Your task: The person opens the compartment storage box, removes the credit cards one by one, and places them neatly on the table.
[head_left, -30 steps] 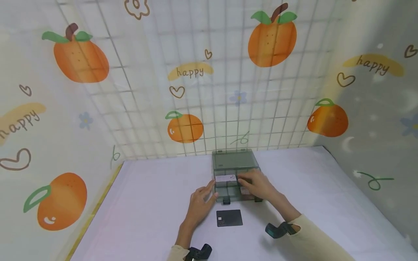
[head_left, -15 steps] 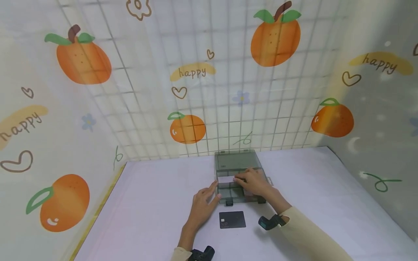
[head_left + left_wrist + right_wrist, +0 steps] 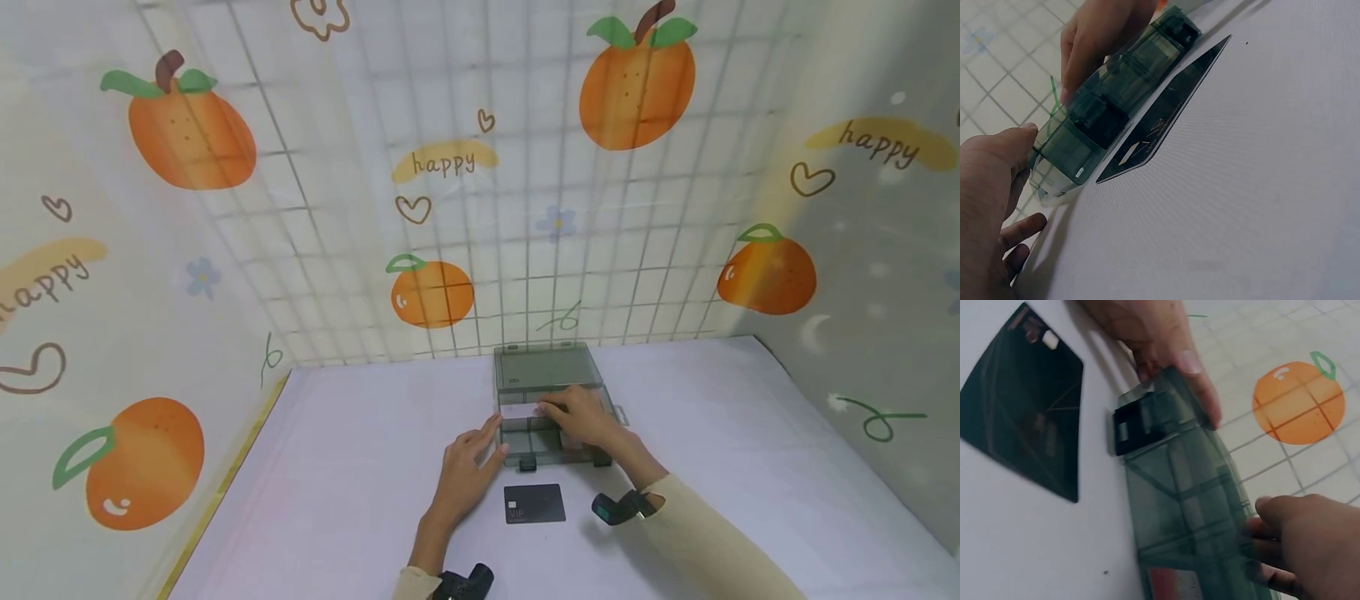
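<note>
Your right hand (image 3: pixel 588 418): fingers bent at the right end of the white strip (image 3: pixel 517 412); you cannot tell from here whether they pinch it.
Your left hand (image 3: pixel 463 473): fingers extended and touching the box's left side, thumb toward the near corner; it grips nothing.
White strip: inside the box, left of your right fingertips.
Box (image 3: pixel 514 459): see-through green, divided, lid (image 3: pixel 546 367) swung back on the far side; the lid's small mark is too small to read.
Latches (image 3: pixel 528 462): black, on the box's near side.
Pink-and-white piece (image 3: pixel 1175 584): in the box's near right part.
Card (image 3: pixel 535 504): black, flat, near side of the box, reading "VIP", with a pale chip at left.
Table (image 3: pixel 360 467): white, yellow strip (image 3: pixel 225 483) along its left edge.
Walls (image 3: pixel 341 283): pale, printed with oranges (image 3: pixel 432 295), hearts, flowers and "happy"; grid lines across the far one.
</note>
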A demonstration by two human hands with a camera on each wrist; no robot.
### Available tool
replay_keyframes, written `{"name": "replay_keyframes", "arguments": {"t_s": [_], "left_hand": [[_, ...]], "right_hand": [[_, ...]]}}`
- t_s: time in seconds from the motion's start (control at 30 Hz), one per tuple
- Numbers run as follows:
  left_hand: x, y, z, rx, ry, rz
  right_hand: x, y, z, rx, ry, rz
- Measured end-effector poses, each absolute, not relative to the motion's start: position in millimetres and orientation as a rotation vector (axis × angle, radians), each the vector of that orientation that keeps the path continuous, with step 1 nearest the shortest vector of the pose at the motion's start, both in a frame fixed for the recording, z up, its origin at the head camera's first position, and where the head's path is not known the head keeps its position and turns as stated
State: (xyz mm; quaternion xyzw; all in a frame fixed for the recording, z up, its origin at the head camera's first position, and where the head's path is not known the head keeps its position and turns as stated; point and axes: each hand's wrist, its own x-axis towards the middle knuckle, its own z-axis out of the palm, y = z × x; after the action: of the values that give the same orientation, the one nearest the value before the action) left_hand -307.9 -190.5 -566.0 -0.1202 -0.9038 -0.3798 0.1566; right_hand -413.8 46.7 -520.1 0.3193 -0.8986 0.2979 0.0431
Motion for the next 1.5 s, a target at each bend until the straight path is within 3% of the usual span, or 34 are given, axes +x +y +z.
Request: {"name": "replay_keyframes", "arguments": {"t_s": [0.9,1.2,1.5], "left_hand": [[-307.8,-189.2,-566.9,-0.339,-2.565,-1.101],[-308.8,-189.1,-569.7,-0.327,-2.589,-1.125],[-309.9,-190.3,-568.8,-0.328,-2.594,-1.114]], "right_hand": [[-418.1,45.0,-490.5,0.508,-3.052,1.397],[-422.2,45.5,-475.9,0.429,-3.129,1.751],[-422.0,39.4,-472.1,0.302,-3.103,1.765]]}}
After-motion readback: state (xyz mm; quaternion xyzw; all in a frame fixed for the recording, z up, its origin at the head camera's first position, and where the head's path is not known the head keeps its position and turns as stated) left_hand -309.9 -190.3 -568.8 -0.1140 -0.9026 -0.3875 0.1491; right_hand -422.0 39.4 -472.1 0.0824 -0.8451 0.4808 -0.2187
